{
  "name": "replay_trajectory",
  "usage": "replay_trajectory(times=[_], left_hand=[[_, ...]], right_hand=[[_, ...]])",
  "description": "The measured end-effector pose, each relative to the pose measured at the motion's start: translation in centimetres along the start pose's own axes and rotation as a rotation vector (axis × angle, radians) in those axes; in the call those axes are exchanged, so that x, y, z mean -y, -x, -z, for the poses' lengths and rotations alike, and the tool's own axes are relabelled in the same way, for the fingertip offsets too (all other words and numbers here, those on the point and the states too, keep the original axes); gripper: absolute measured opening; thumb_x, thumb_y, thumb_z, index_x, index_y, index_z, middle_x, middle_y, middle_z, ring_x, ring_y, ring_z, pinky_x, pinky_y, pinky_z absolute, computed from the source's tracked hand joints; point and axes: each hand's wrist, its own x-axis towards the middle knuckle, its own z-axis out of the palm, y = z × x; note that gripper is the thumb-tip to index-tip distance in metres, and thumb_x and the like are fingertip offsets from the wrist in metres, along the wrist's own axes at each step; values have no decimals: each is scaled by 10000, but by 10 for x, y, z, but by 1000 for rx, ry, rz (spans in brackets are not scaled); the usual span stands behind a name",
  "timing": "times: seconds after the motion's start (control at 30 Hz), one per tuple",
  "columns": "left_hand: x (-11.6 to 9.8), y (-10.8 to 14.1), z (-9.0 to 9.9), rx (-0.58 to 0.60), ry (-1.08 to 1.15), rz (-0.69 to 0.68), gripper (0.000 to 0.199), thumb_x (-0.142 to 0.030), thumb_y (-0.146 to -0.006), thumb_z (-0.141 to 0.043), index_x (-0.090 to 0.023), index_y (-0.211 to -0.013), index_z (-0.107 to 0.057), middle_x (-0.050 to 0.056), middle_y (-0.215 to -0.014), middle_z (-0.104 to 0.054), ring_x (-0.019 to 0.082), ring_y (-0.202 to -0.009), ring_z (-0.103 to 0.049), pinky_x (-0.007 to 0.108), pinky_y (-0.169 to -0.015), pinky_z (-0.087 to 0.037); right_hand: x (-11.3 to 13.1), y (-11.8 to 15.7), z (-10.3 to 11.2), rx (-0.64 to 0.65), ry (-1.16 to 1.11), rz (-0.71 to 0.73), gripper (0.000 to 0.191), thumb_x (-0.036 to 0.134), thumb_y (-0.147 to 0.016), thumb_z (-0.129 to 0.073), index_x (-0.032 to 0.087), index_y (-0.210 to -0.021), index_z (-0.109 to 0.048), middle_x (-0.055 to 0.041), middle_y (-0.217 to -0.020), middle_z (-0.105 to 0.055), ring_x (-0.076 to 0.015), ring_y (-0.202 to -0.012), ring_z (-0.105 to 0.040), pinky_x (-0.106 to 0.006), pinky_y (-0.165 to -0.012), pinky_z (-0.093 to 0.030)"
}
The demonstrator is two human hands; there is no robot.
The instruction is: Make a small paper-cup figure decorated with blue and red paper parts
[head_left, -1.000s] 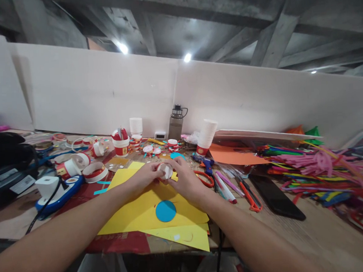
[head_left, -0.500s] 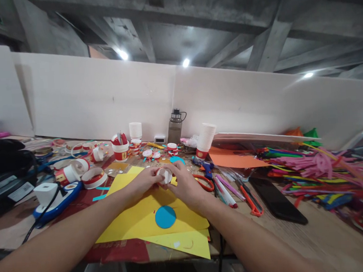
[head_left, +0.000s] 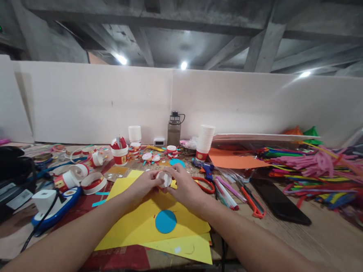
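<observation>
Between my two hands is a small round cut paper cup base (head_left: 163,179), white inside with a red rim, tilted so its round face points at me. My left hand (head_left: 146,185) grips its left edge, thumb on the rim. On the other side my right hand (head_left: 184,188) curls its fingers round the right edge. Both hands hover just over a sheet of yellow paper (head_left: 128,221). A blue paper disc (head_left: 166,221) lies on that sheet, nearer to me. Another blue paper piece (head_left: 177,162) lies beyond my right fingers.
Orange-handled scissors (head_left: 256,205), markers (head_left: 227,194), a blue glue gun (head_left: 207,169) and a black phone (head_left: 279,199) lie to the right. Cut cup rings (head_left: 93,181) and a blue-white power strip (head_left: 58,205) sit left. A bottle (head_left: 174,130) and stacked cups (head_left: 205,139) stand behind.
The view has shifted slightly, so the table appears a little lower. Both hands keep hold of the cup base, with hardly any change in their grip.
</observation>
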Motion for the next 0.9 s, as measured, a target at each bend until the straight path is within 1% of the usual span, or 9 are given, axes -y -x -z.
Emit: replay_trajectory(times=[0.1,0.2,0.3,0.4,0.5,0.6,0.73,0.83,0.9], left_hand=[[-3,2,-1,15,11,-1,310,-206,-709,-687,-138,-1011,-681,59,-816,-680,104,-607,-609,182,-482,-343],[-8,5,-2,29,48,16,281,-242,-710,-719,-137,-968,-683,60,-821,-677,98,-617,-602,178,-495,-352],[-16,8,-2,43,131,36,302,-317,-738,-730,-150,-983,-672,54,-853,-671,102,-643,-603,184,-514,-387],[-20,9,1,35,250,59,329,-418,-784,-698,-173,-997,-649,38,-844,-662,108,-651,-596,205,-543,-432],[-19,7,5,95,329,77,334,-453,-801,-682,-181,-988,-629,36,-830,-663,117,-661,-603,218,-566,-451],[-14,6,8,146,364,80,349,-446,-819,-669,-174,-1033,-624,65,-883,-680,128,-698,-623,228,-598,-468],[-11,7,8,138,442,119,379,-433,-784,-713,-172,-1046,-630,68,-915,-684,124,-712,-624,235,-652,-496],[-11,7,9,143,449,111,418,-428,-743,-753,-172,-1054,-638,71,-942,-683,126,-732,-622,232,-660,-499],[-11,6,11,148,440,102,431,-437,-722,-769,-168,-1035,-646,66,-917,-678,126,-737,-616,228,-656,-493]], right_hand=[[0,0,0,-9,-1,-3,497,118,-757,-688,243,-1219,-553,-71,-1106,-494,-189,-981,-545,-371,-887,-495],[2,-1,2,-25,0,1,524,95,-746,-681,246,-1230,-549,-74,-1110,-494,-192,-986,-539,-378,-886,-497],[7,-3,6,-44,-24,-22,500,105,-739,-691,250,-1201,-567,-69,-1095,-500,-190,-962,-544,-372,-848,-512],[13,-5,12,-59,-65,-95,453,136,-725,-720,243,-1147,-592,-62,-1074,-516,-189,-929,-552,-363,-809,-525],[16,-7,15,-63,-110,-158,467,137,-707,-732,232,-1142,-592,-64,-1064,-532,-196,-920,-559,-373,-802,-532],[18,-7,16,-65,-159,-167,490,121,-703,-719,236,-1158,-578,-62,-1078,-544,-195,-928,-566,-372,-795,-538],[22,-7,18,-67,-206,-147,460,134,-688,-722,220,-1117,-581,-56,-1085,-545,-179,-912,-570,-343,-764,-543],[25,-7,20,-84,-224,-114,446,140,-693,-697,217,-1113,-570,-56,-1107,-540,-178,-945,-564,-331,-770,-540],[27,-7,21,-91,-223,-101,435,139,-700,-681,211,-1112,-563,-57,-1107,-539,-175,-952,-563,-326,-776,-536]])
